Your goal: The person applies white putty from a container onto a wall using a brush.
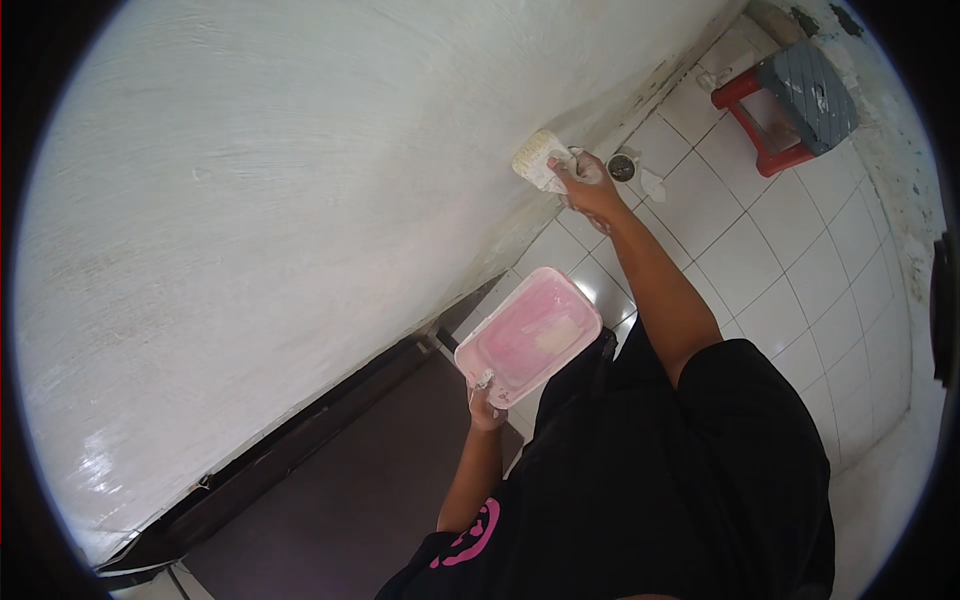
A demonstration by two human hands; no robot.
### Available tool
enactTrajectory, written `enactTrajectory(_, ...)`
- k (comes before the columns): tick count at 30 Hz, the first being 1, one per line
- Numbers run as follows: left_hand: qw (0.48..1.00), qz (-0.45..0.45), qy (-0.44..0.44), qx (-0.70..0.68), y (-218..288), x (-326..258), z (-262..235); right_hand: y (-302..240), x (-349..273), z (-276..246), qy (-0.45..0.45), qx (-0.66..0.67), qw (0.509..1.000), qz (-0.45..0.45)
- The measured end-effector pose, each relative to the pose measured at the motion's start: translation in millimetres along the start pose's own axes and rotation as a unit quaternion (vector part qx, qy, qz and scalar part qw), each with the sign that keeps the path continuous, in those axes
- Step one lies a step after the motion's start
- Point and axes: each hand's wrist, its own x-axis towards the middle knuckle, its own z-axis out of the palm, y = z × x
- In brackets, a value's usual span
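Note:
My right hand (592, 192) is closed round a wide, pale brush (538, 160) crusted with white. The brush is at the white wall (300, 190), its broad end on or very close to the surface. White smears cover the fingers. Lower down, my left hand (486, 408) grips the near end of a shallow pink tray (520, 345), the thumb over its rim. A whitish patch lies on the tray's pink bottom. Faint sweeping streaks mark the wall.
A small cup (622, 167) with dark contents stands on the white tiled floor (745, 250), beside a crumpled white scrap (652, 185). Farther right is a stool (810, 100) with a grey top and red legs. A dark brown flat surface (370, 480) borders the wall at lower left.

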Motion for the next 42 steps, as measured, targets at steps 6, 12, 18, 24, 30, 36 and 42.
enactTrajectory(6,1.0,-0.003,0.002,0.021,3.0,4.3,10.6,87.2,58.8,-44.9,0.173,-0.34,0.922,-0.061)
enactTrajectory(12,1.0,-0.013,0.019,0.008,-0.6,0.1,-0.1,38.3,36.2,-16.2,0.142,-0.293,0.941,-0.085)
enactTrajectory(18,0.999,-0.004,0.035,0.001,-4.8,-0.2,-11.1,7.1,-7.7,10.5,0.006,-0.138,0.983,-0.123)
enactTrajectory(24,1.0,-0.003,0.009,0.007,1.0,4.8,3.7,74.5,48.7,-27.3,0.166,-0.319,0.93,-0.078)
enactTrajectory(30,1.0,0.007,0.001,0.015,-3.0,-0.9,-8.1,25.1,24.9,4.4,0.123,-0.266,0.953,-0.072)
enactTrajectory(36,1.0,0.006,-0.006,0.006,2.1,1.4,3.4,8.0,-0.7,25.6,0.005,-0.063,0.996,-0.06)
enactTrajectory(42,0.996,-0.066,0.036,0.039,-14.7,-11.0,-31.7,57.8,50.8,-3.5,0.128,-0.322,0.936,-0.057)
